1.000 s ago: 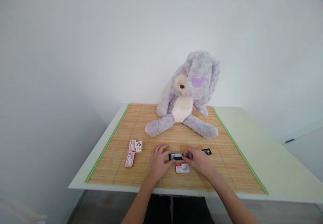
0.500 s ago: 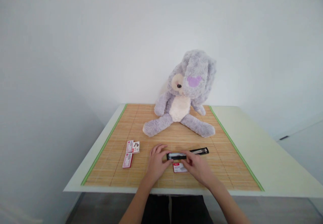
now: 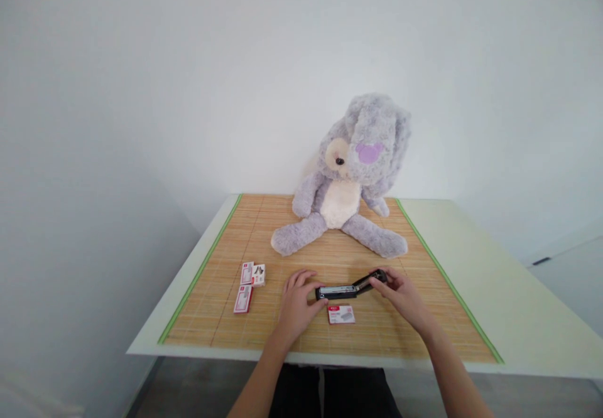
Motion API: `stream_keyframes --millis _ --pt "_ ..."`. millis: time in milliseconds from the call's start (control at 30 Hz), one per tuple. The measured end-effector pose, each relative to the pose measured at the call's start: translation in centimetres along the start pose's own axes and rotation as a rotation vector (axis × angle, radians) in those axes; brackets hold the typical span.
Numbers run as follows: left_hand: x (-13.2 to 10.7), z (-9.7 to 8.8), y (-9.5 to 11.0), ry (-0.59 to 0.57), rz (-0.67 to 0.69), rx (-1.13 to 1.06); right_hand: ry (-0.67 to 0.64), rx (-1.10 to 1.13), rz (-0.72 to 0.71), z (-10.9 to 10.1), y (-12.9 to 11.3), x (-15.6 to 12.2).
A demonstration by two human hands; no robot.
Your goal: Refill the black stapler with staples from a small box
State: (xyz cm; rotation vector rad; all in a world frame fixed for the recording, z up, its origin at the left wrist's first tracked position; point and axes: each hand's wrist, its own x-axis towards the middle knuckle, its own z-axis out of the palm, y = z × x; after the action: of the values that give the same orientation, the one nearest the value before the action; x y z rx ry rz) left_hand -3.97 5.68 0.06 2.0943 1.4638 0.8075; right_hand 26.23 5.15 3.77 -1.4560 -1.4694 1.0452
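A black stapler lies opened out on the bamboo mat. My left hand pinches its left end against the mat. My right hand grips the stapler's raised top arm at the right end. A small staple box lies just in front of the stapler, between my hands.
Three small red-and-white staple boxes lie on the mat to the left. A grey plush rabbit sits at the back of the mat against the white wall. The pale table extends right of the mat.
My right hand has moved from the stapler's middle to its right end and taken hold of the top arm, which is now lifted off the mat. My left hand stayed put.
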Motion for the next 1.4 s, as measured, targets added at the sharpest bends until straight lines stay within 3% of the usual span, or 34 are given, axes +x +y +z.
stream_keyframes --millis 200,333,500,633,833,967,1100,1233,1400 --pt "0.0 0.0 0.1 -0.003 -0.006 -0.012 -0.132 -0.457 -0.146 2.9 -5.1 1.6" --pt "0.0 0.1 0.0 -0.014 -0.008 -0.009 -0.21 -0.642 -0.226 5.8 -6.4 2.0" --pt "0.0 -0.1 0.1 0.001 0.007 -0.002 -0.315 -0.659 -0.238 8.2 -6.4 2.2" --pt "0.0 -0.2 0.2 0.005 0.018 0.001 -0.428 -0.549 -0.24 7.7 -6.3 2.2" --pt "-0.1 -0.3 0.4 0.015 0.006 -0.01 -0.271 -0.609 -0.15 4.7 -3.6 1.4" --pt "-0.7 -0.8 1.2 0.075 -0.017 -0.058 -0.076 -0.594 -0.098 3.5 -0.8 -0.2" --pt "-2.3 -0.5 3.7 -0.056 0.055 -0.07 0.08 -0.584 0.021 3.5 0.9 -1.7" --pt "-3.8 1.2 6.4 -0.147 0.088 -0.014 0.173 -0.567 0.061 4.1 1.3 -2.4" --pt "-3.6 2.2 6.2 -0.142 0.059 0.115 0.194 -0.495 0.065 4.5 1.7 -2.4"
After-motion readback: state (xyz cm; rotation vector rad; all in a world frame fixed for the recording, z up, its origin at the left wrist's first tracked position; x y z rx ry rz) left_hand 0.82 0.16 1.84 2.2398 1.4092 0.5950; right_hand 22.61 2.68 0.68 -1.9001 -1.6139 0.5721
